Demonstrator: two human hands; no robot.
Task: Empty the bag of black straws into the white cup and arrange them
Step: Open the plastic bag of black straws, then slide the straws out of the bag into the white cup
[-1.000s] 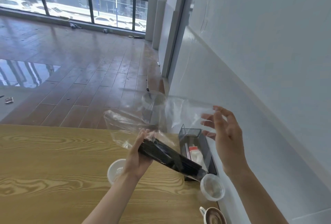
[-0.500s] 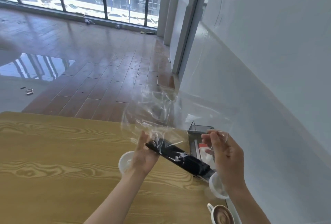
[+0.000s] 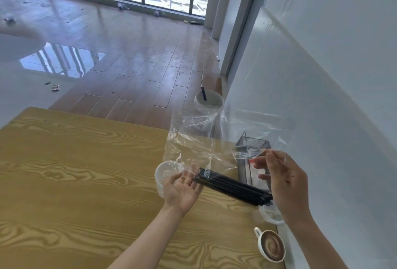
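Our left hand (image 3: 182, 189) now lies open, palm up, under the black straws (image 3: 233, 187), no longer gripping them; our right hand (image 3: 283, 182) pinches the clear bag (image 3: 193, 139) higher up.

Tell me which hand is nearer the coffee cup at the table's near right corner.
Right. The right hand is above the coffee cup, its forearm passing just to the cup's right. The left hand is farther off to the cup's left, by the straws' upper end.

I see my left hand (image 3: 182, 189) palm-up with fingers spread loose, my right hand (image 3: 285, 185) raised edge-on, fingertips pinched together.
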